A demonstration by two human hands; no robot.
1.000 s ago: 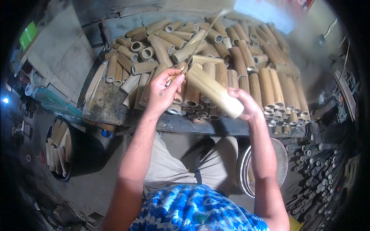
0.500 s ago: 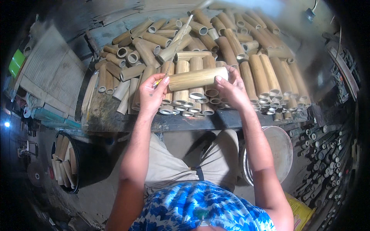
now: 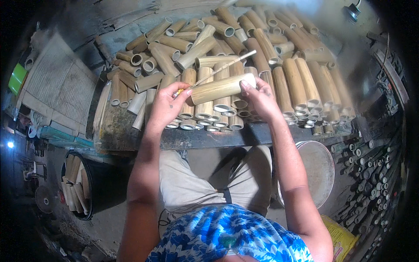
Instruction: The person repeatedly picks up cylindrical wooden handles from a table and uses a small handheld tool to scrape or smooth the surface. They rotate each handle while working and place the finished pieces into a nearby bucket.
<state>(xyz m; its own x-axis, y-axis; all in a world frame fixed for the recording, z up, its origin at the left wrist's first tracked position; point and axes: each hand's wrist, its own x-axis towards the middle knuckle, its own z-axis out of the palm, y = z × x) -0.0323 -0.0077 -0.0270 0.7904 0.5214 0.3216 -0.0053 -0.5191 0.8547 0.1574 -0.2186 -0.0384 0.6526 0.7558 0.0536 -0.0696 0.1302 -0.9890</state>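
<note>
Pale bamboo tube point(image 3: 220, 90) above dark wooden worktop point(image 3: 115, 125): your right hand point(image 3: 265, 98) grips right end; left hand point(image 3: 170, 102) pinches thin pale stick point(image 3: 227, 66) at left end. Apparent step: positioning stick; next demands steady tube.

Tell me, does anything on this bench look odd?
No clear spill or breakage stands out. Toward the back left of the bench, bamboo tubes lie jumbled at different angles, looking untidy against the neat stack at front right.

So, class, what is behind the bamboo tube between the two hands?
Behind the bamboo tube, more stacked tubes show above and below it; the parts it covers cannot be seen.
</note>
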